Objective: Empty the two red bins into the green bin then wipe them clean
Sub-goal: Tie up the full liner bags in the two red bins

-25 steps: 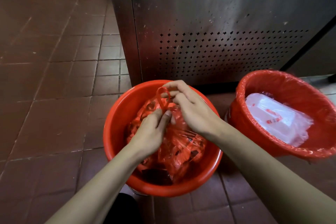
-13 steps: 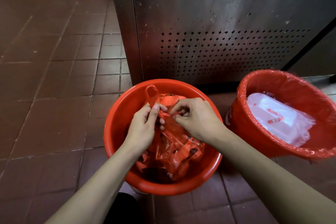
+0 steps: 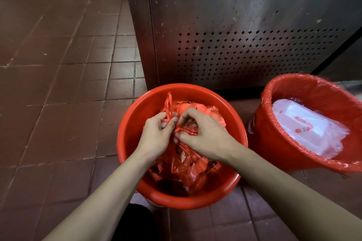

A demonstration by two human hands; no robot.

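Looks like a commercial kitchen: worn reddish-brown floor tiles (image 3: 58, 88), a spattered stainless-steel cabinet (image 3: 244, 15) with a perforated vent panel (image 3: 254, 53), and two red bins (image 3: 133, 129) on the floor just in front of it.

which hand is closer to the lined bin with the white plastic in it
Right. The right hand pinches the red bag on the side toward the lined bin; the left hand grips the bag farther away.
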